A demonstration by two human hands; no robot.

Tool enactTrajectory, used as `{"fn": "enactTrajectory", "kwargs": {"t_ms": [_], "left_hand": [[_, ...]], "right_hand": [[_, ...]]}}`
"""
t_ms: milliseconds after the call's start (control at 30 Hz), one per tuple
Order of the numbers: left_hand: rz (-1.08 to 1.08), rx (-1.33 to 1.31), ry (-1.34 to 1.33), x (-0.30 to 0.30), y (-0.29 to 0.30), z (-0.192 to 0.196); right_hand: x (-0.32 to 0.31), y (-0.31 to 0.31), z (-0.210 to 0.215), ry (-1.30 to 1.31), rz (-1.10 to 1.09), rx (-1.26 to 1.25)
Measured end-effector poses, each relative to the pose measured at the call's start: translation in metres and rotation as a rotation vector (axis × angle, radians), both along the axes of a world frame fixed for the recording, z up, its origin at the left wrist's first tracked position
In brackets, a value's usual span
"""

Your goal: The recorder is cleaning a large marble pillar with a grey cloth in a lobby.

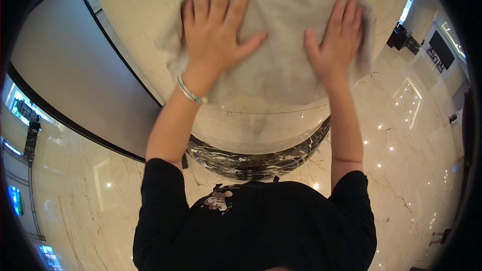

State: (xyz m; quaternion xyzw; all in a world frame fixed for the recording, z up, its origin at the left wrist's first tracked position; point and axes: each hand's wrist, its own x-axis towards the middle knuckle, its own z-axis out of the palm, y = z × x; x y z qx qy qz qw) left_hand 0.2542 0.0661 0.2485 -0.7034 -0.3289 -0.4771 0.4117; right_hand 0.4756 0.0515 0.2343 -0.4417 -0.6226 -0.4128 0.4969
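A grey cloth (281, 45) lies spread against the cream marble surface of a rounded column (135, 0). My left hand (216, 35) presses flat on its left part, fingers spread and thumb pointing right. On the cloth's right part rests my right hand (339, 40), palm down and open, thumb apart from the other fingers, which look slightly blurred. Both arms reach straight out, and the cloth's edges are smeared by motion. A light beaded bracelet (190, 91) circles my left wrist.
The column's base (251, 163) is a dark, white-veined marble ring near my body. Close on the left stands a large grey panel with a black frame (80, 65). Glossy cream marble floor (396, 170) spreads around, with dark furniture (401, 39) far to the right.
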Motion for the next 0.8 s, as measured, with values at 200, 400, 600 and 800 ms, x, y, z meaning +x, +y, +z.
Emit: {"fn": "enactTrajectory", "kwargs": {"t_ms": [200, 400, 600, 800], "left_hand": [[-0.025, 0.100, 0.030, 0.006, -0.009, 0.060], [-0.037, 0.063, -0.059, 0.001, 0.000, 0.015], [-0.019, -0.027, -0.036, -0.006, -0.001, -0.060], [-0.048, -0.017, 0.018, -0.004, -0.003, -0.071]], "right_hand": [[0.005, 0.008, 0.047, -0.051, 0.006, 0.182], [-0.006, 0.003, 0.013, 0.026, 0.014, 0.125], [-0.003, -0.004, -0.056, 0.027, -0.022, -0.015], [-0.003, -0.008, -0.064, 0.029, -0.040, -0.056]]}}
